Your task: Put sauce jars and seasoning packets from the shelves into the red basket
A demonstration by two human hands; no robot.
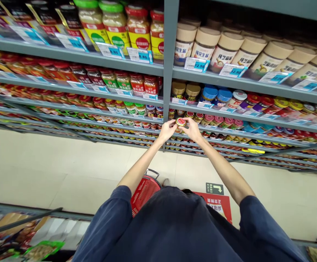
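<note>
Two hands share one small jar [180,122]. My left fingers [170,127] and right fingers [190,128] clamp its sides, before the shelf [229,115].

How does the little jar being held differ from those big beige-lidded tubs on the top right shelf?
The small jar has a red and gold lid; the beige-lidded tubs have plain tan lids. The small jar looks much smaller than the tubs. It is off the shelf, held between the left hand and right hand; the tubs stand in a row behind price tags. Both are round and lidded.
</note>
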